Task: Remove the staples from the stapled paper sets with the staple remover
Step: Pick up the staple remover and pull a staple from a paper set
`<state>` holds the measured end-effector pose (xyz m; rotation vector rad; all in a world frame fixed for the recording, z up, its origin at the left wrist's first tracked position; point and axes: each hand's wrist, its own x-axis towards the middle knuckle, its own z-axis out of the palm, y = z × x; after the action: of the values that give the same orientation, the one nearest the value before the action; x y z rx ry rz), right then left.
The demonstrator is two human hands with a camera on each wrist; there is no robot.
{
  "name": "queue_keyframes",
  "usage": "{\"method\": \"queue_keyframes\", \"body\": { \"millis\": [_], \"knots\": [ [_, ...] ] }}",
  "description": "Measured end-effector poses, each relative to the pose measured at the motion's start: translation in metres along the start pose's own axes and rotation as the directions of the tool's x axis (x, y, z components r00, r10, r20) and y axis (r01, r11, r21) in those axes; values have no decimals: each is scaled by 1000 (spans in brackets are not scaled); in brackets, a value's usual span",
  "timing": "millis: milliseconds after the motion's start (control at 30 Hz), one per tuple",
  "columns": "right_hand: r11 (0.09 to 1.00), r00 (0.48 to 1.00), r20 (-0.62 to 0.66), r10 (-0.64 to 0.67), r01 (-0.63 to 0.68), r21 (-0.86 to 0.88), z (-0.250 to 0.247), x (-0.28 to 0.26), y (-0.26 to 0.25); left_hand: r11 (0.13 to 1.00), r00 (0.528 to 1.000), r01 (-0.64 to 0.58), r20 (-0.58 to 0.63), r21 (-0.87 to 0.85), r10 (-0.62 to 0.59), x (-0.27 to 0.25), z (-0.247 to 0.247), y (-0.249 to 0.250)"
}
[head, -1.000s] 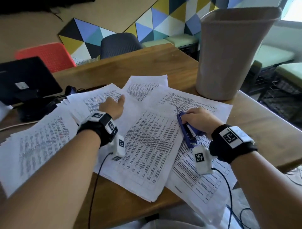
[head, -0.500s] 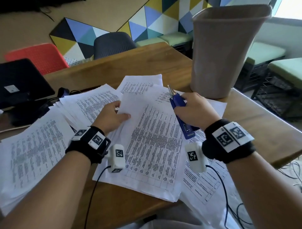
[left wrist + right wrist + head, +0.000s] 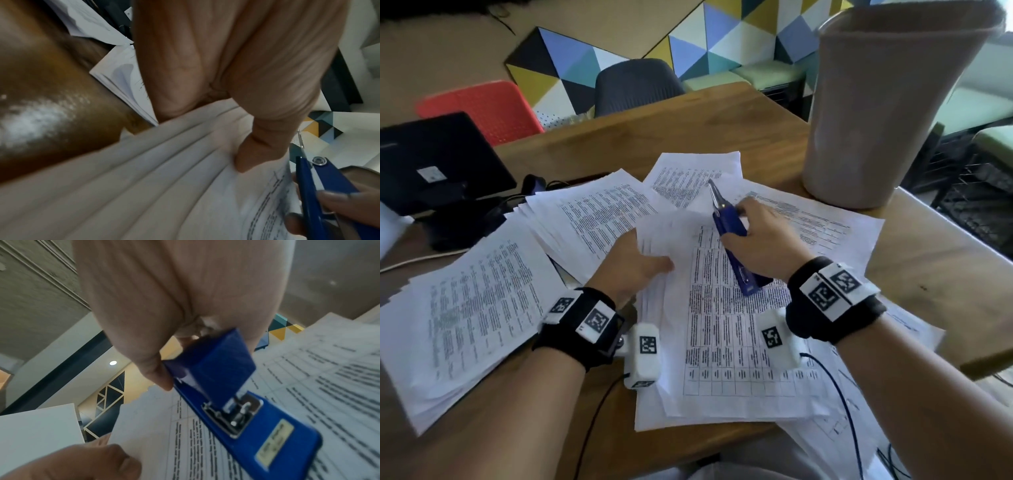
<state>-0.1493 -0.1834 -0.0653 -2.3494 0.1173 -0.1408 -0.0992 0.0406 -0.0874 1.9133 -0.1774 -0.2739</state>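
Note:
My right hand (image 3: 753, 240) grips a blue staple remover (image 3: 729, 229) with its metal tip pointing up and away, above the top of a printed paper set (image 3: 722, 325). In the right wrist view the blue staple remover (image 3: 236, 402) fills the middle, its hinge end toward the camera. My left hand (image 3: 633, 263) pinches the upper left edge of that paper set and lifts it, thumb on top. Several sheet edges of the paper set (image 3: 164, 178) fan out under the thumb (image 3: 257, 149), with the staple remover (image 3: 316, 186) just to the right. No staple is visible.
More printed sheets cover the wooden table (image 3: 688, 123): a pile at the left (image 3: 469, 318), another behind (image 3: 592, 209). A tall grey bin (image 3: 887, 113) stands at the back right. A black stand with a dark screen (image 3: 438, 164) sits at the back left, chairs beyond.
The right hand lifted the staple remover off the papers and tipped its point upward. The left hand went from lying flat on the sheets to pinching and raising the set's upper left edge.

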Motion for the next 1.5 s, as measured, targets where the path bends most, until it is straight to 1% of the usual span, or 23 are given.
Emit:
{"method": "queue_keyframes", "body": {
  "millis": [100, 200, 267, 300, 333, 367, 400, 433, 467, 500, 533, 567, 600, 633, 667, 700, 767, 900, 1000, 1133, 1200, 1333, 1500],
  "knots": [
    [996, 996, 21, -88, 88, 9, 9, 10, -9, 996, 999, 33, 22, -83, -32, -2, -2, -6],
    [996, 994, 63, -91, 89, 29, 9, 21, -12, 983, 999, 37, 6, -179, -37, -2, -2, -13],
    [996, 996, 53, -77, 74, 54, 7, 25, -11, 993, 997, -4, -73, -114, -5, -1, 1, -13],
    [996, 996, 39, -80, 78, 53, 7, 26, -11, 1000, 987, -18, -161, -23, 14, 0, 3, -11],
    [995, 996, 22, -85, 84, 46, 7, 26, -10, 995, 957, -20, -285, 93, 46, 0, 3, -7],
    [995, 996, 5, -91, 91, 45, 7, 26, -10, 974, 901, -24, -417, 224, 118, 0, 4, -5],
    [994, 995, -13, -94, 95, 52, 8, 27, -9, 942, 833, -50, -506, 333, 223, -2, 5, 0],
    [993, 995, -29, -96, 98, 61, 9, 28, -9, 909, 785, -103, -529, 403, 323, -4, 7, 5],
    [993, 994, -44, -98, 101, 62, 10, 28, -9, 886, 783, -137, -499, 444, 371, -7, 10, 11],
    [993, 993, -57, -100, 104, 58, 11, 28, -9, 889, 830, -149, -434, 434, 351, -7, 13, 15],
    [992, 992, -74, -105, 110, 60, 12, 29, -10, 922, 900, -131, -347, 365, 265, -7, 17, 19],
    [991, 990, -93, -109, 116, 73, 12, 29, -11, 981, 965, -63, -238, 183, 106, -6, 21, 23],
    [988, 987, -114, -117, 128, 89, 13, 29, -13, 995, 993, 62, -98, -76, -69, -8, 25, 29],
    [984, 983, -128, -131, 145, 102, 13, 27, -14, 924, 979, 200, 35, -326, -200, -8, 28, 32],
    [980, 980, -130, -152, 167, 108, 13, 26, -15, 806, 956, 287, 105, -517, -273, -7, 31, 35],
    [977, 978, -114, -177, 189, 103, 14, 23, -15, 707, 941, 317, 119, -632, -315, -4, 33, 35],
    [971, 974, -30, -226, 228, 75, 14, 18, -14, 610, 915, 331, 86, -720, -395, 4, 34, 32],
    [973, 962, 153, -225, 230, -15, 10, 13, -15, 539, 865, 342, 33, -770, -501, 12, 33, 21],
    [982, 966, 184, -179, 188, -31, 6, 15, -18, 523, 880, 253, -31, -814, -473, 16, 34, 18],
    [990, 988, 83, -134, 129, 62, 9, 19, -24, 544, 910, 88, -155, -835, -384, 25, 33, 14],
    [984, 989, 73, -128, 118, 131, 11, 22, -28, 537, 922, 6, -203, -844, -330, 30, 31, 11],
    [983, 983, 130, -131, 112, 144, 20, 39, -31, 509, 950, -86, -224, -856, -217, 48, 24, 3],
    [963, 977, 197, -84, 29, 268, 47, 73, -35, 529, 939, -180, -306, -829, -159, 82, 16, -9]
  ]
}}
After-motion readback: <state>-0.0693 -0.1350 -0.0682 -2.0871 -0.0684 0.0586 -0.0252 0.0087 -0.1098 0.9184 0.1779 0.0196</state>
